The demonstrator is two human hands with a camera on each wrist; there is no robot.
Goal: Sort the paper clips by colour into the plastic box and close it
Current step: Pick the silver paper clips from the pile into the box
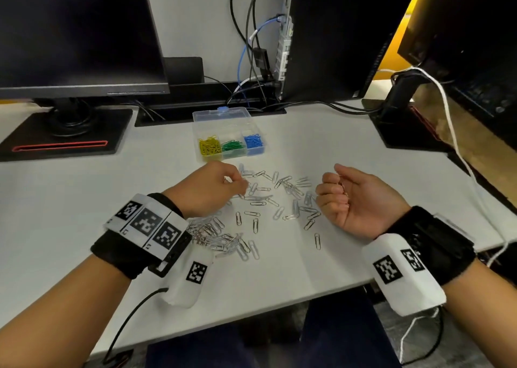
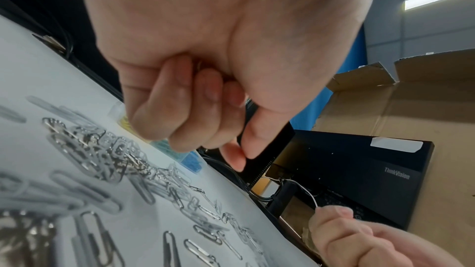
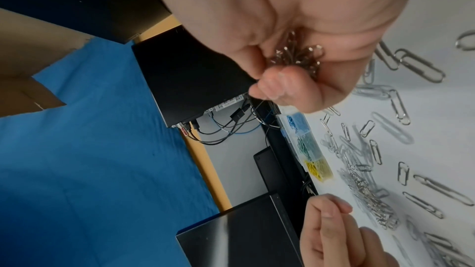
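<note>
Silver paper clips (image 1: 268,199) lie scattered on the white worktop (image 1: 349,149) near the open plastic box (image 1: 228,132). Only the right wrist view shows the right hand (image 3: 295,64) cupping a clip bunch (image 3: 298,56). Left hand (image 1: 208,188) pinches one clip, fingers curled.

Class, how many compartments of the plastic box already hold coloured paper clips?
3: yellow clips in the left compartment, green clips in the middle, blue clips on the right of the plastic box.
</note>
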